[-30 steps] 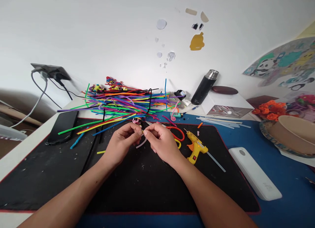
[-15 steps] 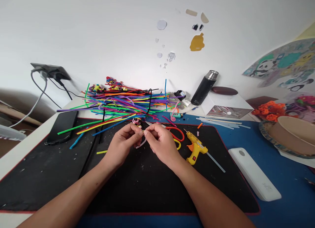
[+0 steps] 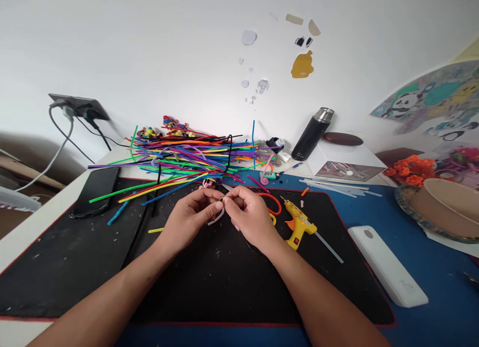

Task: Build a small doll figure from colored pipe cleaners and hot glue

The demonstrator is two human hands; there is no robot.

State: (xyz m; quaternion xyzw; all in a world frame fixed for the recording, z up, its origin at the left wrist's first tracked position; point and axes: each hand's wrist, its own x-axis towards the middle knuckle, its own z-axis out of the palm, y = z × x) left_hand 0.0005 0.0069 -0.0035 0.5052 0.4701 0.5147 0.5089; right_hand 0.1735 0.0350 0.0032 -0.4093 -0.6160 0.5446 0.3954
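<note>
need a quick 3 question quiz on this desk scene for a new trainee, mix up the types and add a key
1. True or false: the two hands are held far apart.
2. Which lies closest to the white oblong device? (a) black phone (b) yellow glue gun (c) black flask
3. What rests on top of the white box?

Key
1. False: the fingertips of the left hand and right hand are together, with a small piece between them.
2. (b)
3. A dark reddish oval case.
</note>
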